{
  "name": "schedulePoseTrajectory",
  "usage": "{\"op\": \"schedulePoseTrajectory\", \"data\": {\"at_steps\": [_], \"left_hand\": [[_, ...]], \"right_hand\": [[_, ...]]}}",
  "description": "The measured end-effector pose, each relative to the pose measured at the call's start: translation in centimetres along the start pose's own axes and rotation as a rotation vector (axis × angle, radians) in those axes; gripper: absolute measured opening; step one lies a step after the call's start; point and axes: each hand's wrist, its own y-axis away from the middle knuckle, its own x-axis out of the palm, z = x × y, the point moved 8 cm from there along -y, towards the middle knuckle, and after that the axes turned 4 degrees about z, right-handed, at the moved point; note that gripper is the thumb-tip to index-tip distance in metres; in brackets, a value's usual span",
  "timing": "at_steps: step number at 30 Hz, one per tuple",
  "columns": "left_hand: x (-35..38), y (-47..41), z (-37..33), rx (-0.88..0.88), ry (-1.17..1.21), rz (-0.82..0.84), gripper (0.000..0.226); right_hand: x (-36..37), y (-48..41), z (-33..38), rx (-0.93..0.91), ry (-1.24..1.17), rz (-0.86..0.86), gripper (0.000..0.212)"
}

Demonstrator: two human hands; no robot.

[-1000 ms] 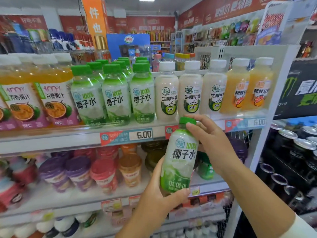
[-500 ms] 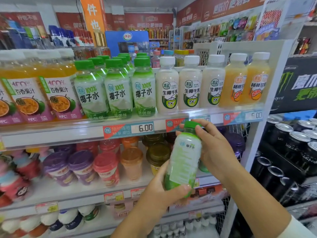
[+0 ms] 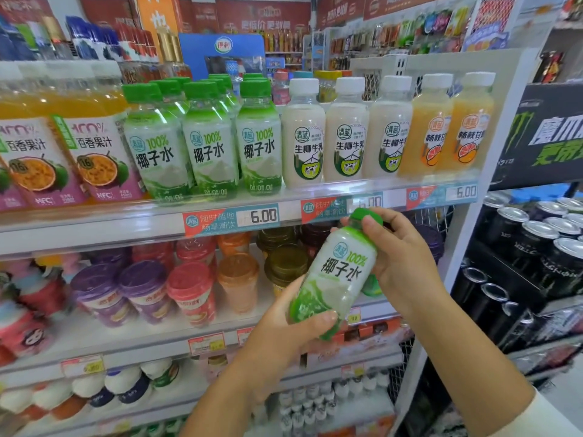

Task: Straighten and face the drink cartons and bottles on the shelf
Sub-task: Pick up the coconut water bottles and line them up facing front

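Left hand [image 3: 284, 335] and right hand [image 3: 400, 263] hold one tilted bottle [image 3: 337, 272]. Shelf [image 3: 94, 228] front: three green-capped bottles [image 3: 209, 146], three white bottles [image 3: 345, 137], two orange bottles [image 3: 451, 130].

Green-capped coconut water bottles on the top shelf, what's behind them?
More green caps show behind the front three bottles, so further rows stand there. Their bodies and labels are mostly covered; how deep the rows go cannot be told.

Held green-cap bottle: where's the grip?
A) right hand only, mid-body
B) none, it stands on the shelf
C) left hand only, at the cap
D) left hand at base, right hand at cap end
D: the left hand wraps the base of the bottle while the right hand holds its cap end, and the bottle is tilted.
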Motion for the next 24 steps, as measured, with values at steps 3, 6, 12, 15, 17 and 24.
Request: {"op": "schedulePoseTrajectory", "data": {"at_steps": [3, 6, 12, 15, 17, 24], "left_hand": [[0.6, 0.2, 0.1, 0.008, -0.023, 0.005, 0.068], [0.7, 0.5, -0.6, 0.076, -0.146, -0.073, 0.062], [0.2, 1.3, -2.1, 0.214, -0.442, -0.241, 0.076], [-0.5, 0.9, -1.1, 0.107, -0.245, -0.179, 0.092], [-0.5, 0.4, -0.1, 0.008, -0.03, -0.071, 0.091], [-1.5, 0.3, -1.1, 0.101, -0.325, -0.213, 0.065]], "right_hand": [[0.3, 0.4, -0.6, 0.032, 0.004, 0.04, 0.03], [0.1, 0.6, -0.2, 0.023, 0.201, 0.026, 0.021], [-0.4, 0.7, 0.5, -0.034, 0.257, -0.053, 0.017], [-0.5, 0.6, -0.2, -0.022, 0.008, -0.034, 0.027], [-0.3, 0.5, -0.5, -0.018, -0.093, -0.011, 0.033], [0.0, 0.4, -0.6, 0.035, 0.188, 0.033, 0.017]]}}
